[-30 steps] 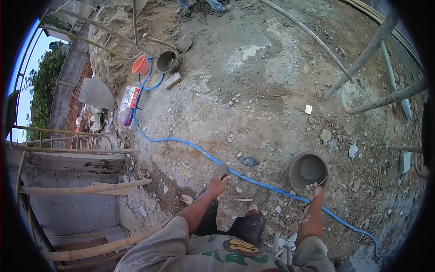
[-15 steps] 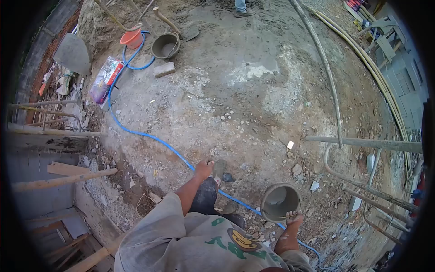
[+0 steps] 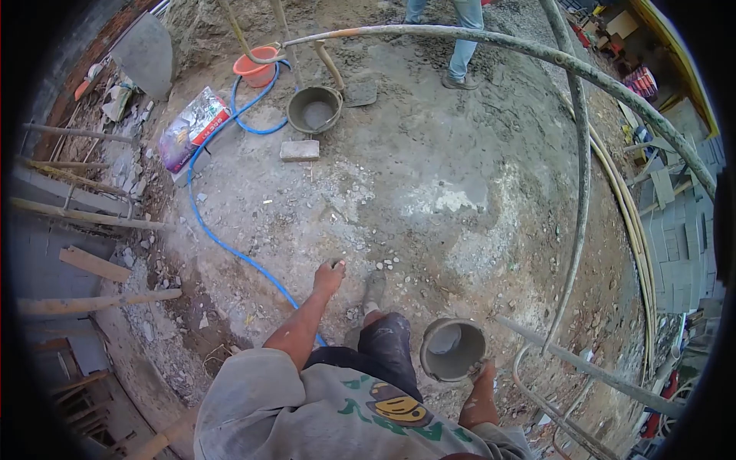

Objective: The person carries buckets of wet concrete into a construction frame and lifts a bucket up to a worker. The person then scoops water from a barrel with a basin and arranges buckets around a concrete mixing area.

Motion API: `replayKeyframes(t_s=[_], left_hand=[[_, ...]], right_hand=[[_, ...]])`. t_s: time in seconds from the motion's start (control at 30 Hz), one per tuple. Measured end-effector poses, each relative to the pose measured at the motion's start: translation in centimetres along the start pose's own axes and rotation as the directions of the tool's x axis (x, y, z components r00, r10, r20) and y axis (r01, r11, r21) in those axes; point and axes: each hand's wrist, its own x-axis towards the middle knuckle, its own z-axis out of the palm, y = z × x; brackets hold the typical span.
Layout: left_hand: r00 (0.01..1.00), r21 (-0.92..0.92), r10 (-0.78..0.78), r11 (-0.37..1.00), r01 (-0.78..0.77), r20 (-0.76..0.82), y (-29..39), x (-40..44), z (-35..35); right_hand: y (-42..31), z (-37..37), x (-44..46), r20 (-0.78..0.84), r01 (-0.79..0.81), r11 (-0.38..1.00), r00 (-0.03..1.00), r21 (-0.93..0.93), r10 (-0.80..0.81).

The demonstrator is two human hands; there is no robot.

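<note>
My right hand [image 3: 481, 371] grips the rim of a grey bucket [image 3: 453, 373] at my right side. The bucket tilts so that its inside shows, with a pale patch on the bottom. Out in front of my left leg, my left hand [image 3: 330, 276] hangs over the ground with its fingers curled closed and nothing showing in them. Below and left of that hand, a blue hose [image 3: 264, 270] runs across the dirt.
A second dark bucket [image 3: 313, 131], a concrete block [image 3: 300, 150], an orange bucket [image 3: 255, 79] and a printed bag [image 3: 186, 138] lie ahead. Poles [image 3: 579, 192] cross the right side. Another person's legs [image 3: 463, 50] stand on wet mortar at the top.
I have stepped forward, and the bucket in my right hand has come along. The dark bucket, block and bag appear nearer. More of the other person's legs shows.
</note>
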Motion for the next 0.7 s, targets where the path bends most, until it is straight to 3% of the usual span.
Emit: replayKeyframes(t_s=[0.07, 0.1, 0.13, 0.17, 0.23, 0.3, 0.4, 0.5, 0.6, 0.7], left_hand=[[0.995, -0.061, -0.087, 0.995, 0.084, -0.048, -1.4, -0.7, -0.4], [0.990, -0.091, -0.096, 0.992, 0.087, -0.103, -1.3, 1.1, -0.4], [0.984, -0.087, -0.097, 0.993, 0.084, -0.153, -0.9, 3.6, -1.6], [0.977, -0.179, -0.116, 0.980, 0.083, -0.180, 0.8, 3.5, -2.4], [0.967, -0.185, -0.164, 0.974, 0.128, -0.194, 3.6, 4.9, -4.2], [0.954, -0.238, -0.223, 0.956, 0.174, -0.199, 7.8, 5.6, -5.1], [0.960, -0.442, -0.198, 0.892, 0.092, -0.200, 9.9, 10.9, -5.3], [0.972, -0.074, -0.139, 0.989, 0.127, -0.187, 6.3, 21.1, -4.5], [0.980, 0.204, -0.122, 0.967, 0.153, -0.155, 12.3, 27.7, -4.5], [0.991, 0.305, -0.104, 0.944, 0.126, -0.087, 16.9, 36.0, -4.3]], right_hand=[[-1.2, 2.3, 3.6, -0.048, 0.082, 0.991, 0.995, -0.108, -0.087], [-3.2, 5.8, 4.6, -0.194, 0.011, 0.972, 0.979, -0.234, -0.058], [-4.9, 8.4, 4.9, -0.165, 0.011, 0.952, 0.984, -0.305, -0.065], [-8.2, 14.8, -1.1, -0.137, 0.015, 0.927, 0.988, -0.375, -0.071], [-10.7, 19.6, 3.7, 0.062, 0.015, 0.972, 0.998, -0.235, 0.000], [-15.4, 28.2, -2.9, 0.078, 0.075, 0.901, 0.996, -0.426, -0.046], [-18.6, 34.7, -3.0, 0.113, 0.133, 0.824, 0.990, -0.551, -0.084], [-19.7, 38.9, -3.9, 0.116, 0.180, 0.789, 0.984, -0.587, -0.138], [-20.0, 42.0, -6.1, 0.119, 0.247, 0.800, 0.969, -0.547, -0.218], [-20.0, 44.6, -6.9, -0.014, 0.195, 0.826, 0.971, -0.528, -0.239]])
